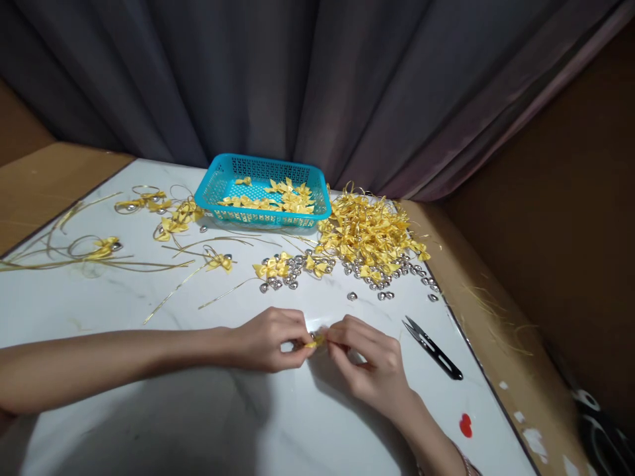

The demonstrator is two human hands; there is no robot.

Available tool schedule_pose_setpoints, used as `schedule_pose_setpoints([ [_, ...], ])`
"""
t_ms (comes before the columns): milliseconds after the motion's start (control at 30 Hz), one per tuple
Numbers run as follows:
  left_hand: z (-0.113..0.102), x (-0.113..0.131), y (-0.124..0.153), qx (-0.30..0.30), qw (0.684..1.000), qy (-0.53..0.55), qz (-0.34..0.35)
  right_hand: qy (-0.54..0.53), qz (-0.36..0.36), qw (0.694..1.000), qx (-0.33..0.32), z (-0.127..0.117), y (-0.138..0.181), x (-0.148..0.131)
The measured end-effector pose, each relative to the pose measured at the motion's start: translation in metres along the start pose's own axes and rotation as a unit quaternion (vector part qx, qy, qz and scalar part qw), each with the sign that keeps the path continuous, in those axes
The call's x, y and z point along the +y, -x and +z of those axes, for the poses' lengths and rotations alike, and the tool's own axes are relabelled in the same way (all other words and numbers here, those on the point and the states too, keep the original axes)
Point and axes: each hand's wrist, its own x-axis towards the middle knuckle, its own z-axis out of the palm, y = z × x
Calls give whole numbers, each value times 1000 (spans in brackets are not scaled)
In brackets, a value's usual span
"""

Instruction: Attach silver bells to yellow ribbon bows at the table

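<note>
Left hand [270,338] and right hand [370,362] meeting fingertip to fingertip, both pinched shut on a small yellow ribbon bow [316,341], low over the white marble table [198,423], black thread snips [432,348] just right.

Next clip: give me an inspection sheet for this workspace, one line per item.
Surface: white marbled tabletop, with a red spot near the right edge.
Work items: yellow ribbon piece, pinched between both hands.
Clutter: blue basket holding bows; pile of yellow bows; silver charms; gold strands; black snips.
Hands: left hand and right hand, fingertips closed on the ribbon piece.
Cables: nothing seen.
Surroundings: dark curtain behind the table.
</note>
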Motion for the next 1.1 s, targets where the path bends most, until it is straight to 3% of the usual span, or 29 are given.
schedule_pose_setpoints([
  [133,0,1,0,-1,998,-25,65,16,22,1000,-5,0,0,4],
  [333,-1,3,-1,8,997,-5,81,28,30,999,-21,0,-1,4],
  [633,-1,2,0,43,998,31,29,61,-2,998,-31,-5,-1,5],
  [900,-5,2,-2,60,995,28,-71,69,-50,995,-58,-10,1,-5],
  [1000,-4,3,-2,65,994,22,-86,20,-5,998,-58,-4,3,-5],
  [1100,-3,1,-2,76,992,16,-103,-39,113,991,-55,0,2,-4],
])
